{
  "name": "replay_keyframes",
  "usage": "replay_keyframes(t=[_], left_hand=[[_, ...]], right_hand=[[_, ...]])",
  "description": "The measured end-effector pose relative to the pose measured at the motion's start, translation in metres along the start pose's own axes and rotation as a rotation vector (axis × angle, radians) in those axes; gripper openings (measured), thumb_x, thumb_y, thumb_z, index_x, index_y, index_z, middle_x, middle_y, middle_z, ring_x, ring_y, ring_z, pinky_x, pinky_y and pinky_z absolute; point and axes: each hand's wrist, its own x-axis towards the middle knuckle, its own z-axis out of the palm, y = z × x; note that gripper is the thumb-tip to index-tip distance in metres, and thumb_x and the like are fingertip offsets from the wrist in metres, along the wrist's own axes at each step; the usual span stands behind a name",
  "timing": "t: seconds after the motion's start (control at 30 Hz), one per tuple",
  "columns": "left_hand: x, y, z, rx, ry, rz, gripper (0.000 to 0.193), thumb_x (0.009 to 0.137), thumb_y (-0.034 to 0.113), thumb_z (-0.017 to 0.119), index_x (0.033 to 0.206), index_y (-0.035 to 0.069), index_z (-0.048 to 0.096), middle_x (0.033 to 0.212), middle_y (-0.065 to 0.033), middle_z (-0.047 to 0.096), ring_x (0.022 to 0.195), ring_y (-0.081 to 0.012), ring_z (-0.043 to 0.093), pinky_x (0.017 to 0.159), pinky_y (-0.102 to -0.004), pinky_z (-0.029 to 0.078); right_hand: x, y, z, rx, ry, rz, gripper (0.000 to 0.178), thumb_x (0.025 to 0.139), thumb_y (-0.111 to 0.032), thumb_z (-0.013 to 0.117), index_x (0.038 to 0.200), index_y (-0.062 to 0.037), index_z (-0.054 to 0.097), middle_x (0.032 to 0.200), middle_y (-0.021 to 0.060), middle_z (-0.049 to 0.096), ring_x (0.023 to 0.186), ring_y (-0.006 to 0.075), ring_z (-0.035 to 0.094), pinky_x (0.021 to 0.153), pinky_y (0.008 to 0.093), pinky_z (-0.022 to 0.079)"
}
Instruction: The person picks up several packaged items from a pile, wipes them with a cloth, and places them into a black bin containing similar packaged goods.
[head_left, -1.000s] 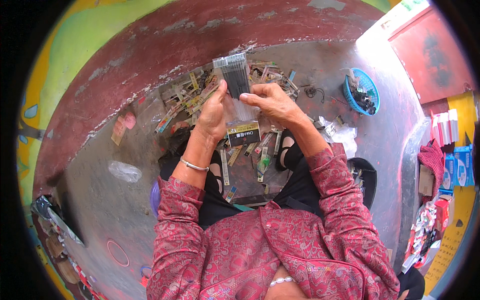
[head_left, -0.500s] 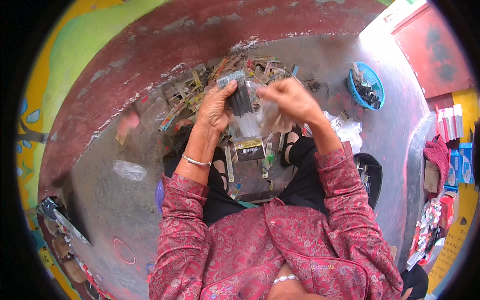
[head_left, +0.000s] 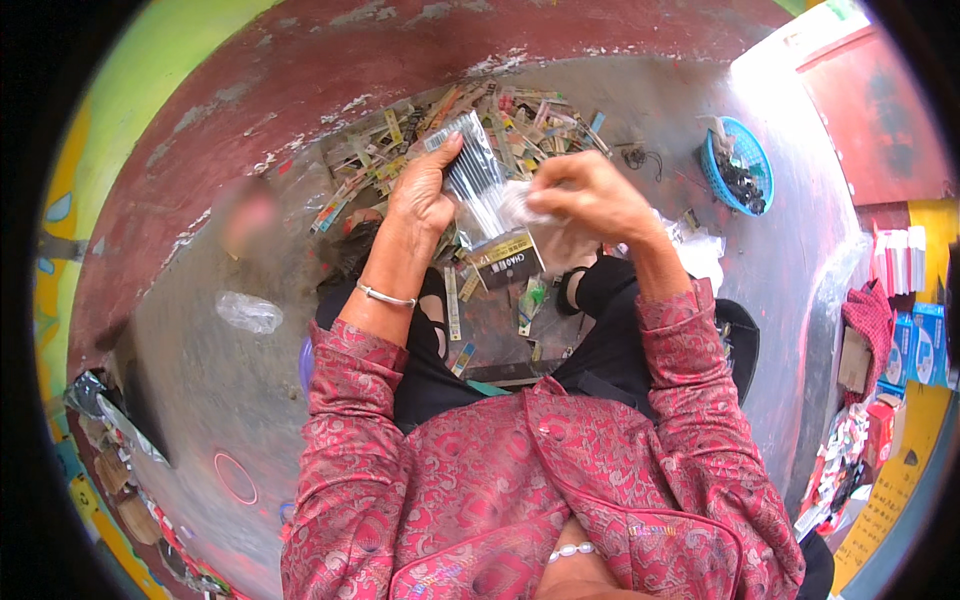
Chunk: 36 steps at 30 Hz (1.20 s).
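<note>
My left hand (head_left: 425, 190) is closed on the upper left edge of a clear flat packet, thumb on its front. Inside the packet (head_left: 476, 172) lie several thin sticks, dark toward one end and pale toward the other; their exact kind I cannot tell. A black and gold card (head_left: 508, 258) forms its lower end, tilted toward my knees. My right hand (head_left: 592, 198) pinches a crumpled, thin whitish piece (head_left: 516, 204), cloth or plastic, which lies against the packet's right side and hangs below my fingers.
Past my feet, a heap of long narrow packages (head_left: 500, 110) spreads along the red wall. A blue basket (head_left: 768, 170) with dark things stands at right. Clear plastic (head_left: 250, 312) lies at left on the floor. Boxes (head_left: 930, 345) line the right wall. A dark container (head_left: 738, 345) sits beside my right leg.
The packet has risen and tilted, its card end swinging to the right. My right hand, blurred before, now shows sharper with the whitish piece against the packet. The view has shifted a little.
</note>
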Motion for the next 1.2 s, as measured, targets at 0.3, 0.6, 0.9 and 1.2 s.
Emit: replay_keyframes(t=[0.3, 0.6, 0.9, 1.2], left_hand=[[-0.007, 0.004, 0.016, -0.054, -0.070, -0.002, 0.016, 0.084, 0.012, 0.059, 0.097, 0.002, 0.059, 0.089, -0.0089, 0.064, 0.079, -0.0193, 0.063, 0.076, -0.0346, 0.053], [-0.015, -0.002, 0.023, 0.001, -0.085, -0.202, 0.037, 0.089, 0.035, 0.048, 0.104, 0.000, 0.054, 0.095, -0.0139, 0.062, 0.079, -0.0242, 0.063, 0.067, -0.0366, 0.054], [-0.027, 0.025, 0.032, 0.721, -0.306, 0.294, 0.066, 0.076, 0.027, 0.068, 0.129, 0.000, 0.039, 0.125, -0.0131, 0.046, 0.115, -0.0186, 0.044, 0.093, -0.0315, 0.037], [-0.036, -0.001, 0.033, 0.439, -0.536, -0.166, 0.058, 0.072, 0.003, 0.065, 0.126, 0.005, 0.042, 0.114, -0.0048, 0.054, 0.101, -0.0163, 0.053, 0.089, -0.0310, 0.042]], right_hand=[[0.008, 0.001, 0.013, -0.303, 0.390, -0.253, 0.033, 0.073, -0.013, 0.065, 0.105, -0.0081, 0.058, 0.087, 0.0071, 0.059, 0.071, 0.0145, 0.057, 0.067, 0.0275, 0.047], [0.012, -0.017, 0.011, -0.519, 0.524, -0.491, 0.021, 0.070, -0.005, 0.061, 0.088, -0.0160, 0.065, 0.089, 0.0059, 0.056, 0.071, 0.0230, 0.060, 0.060, 0.0309, 0.050], [0.010, -0.007, -0.013, 0.709, 0.247, 0.191, 0.018, 0.082, -0.016, 0.062, 0.082, 0.0024, 0.065, 0.075, 0.0030, 0.063, 0.064, 0.0076, 0.055, 0.060, 0.0235, 0.045], [0.009, -0.008, 0.002, 0.294, 0.077, 0.277, 0.036, 0.086, -0.033, 0.054, 0.084, 0.0017, 0.064, 0.069, 0.0010, 0.058, 0.063, 0.0087, 0.050, 0.058, 0.0259, 0.042]])
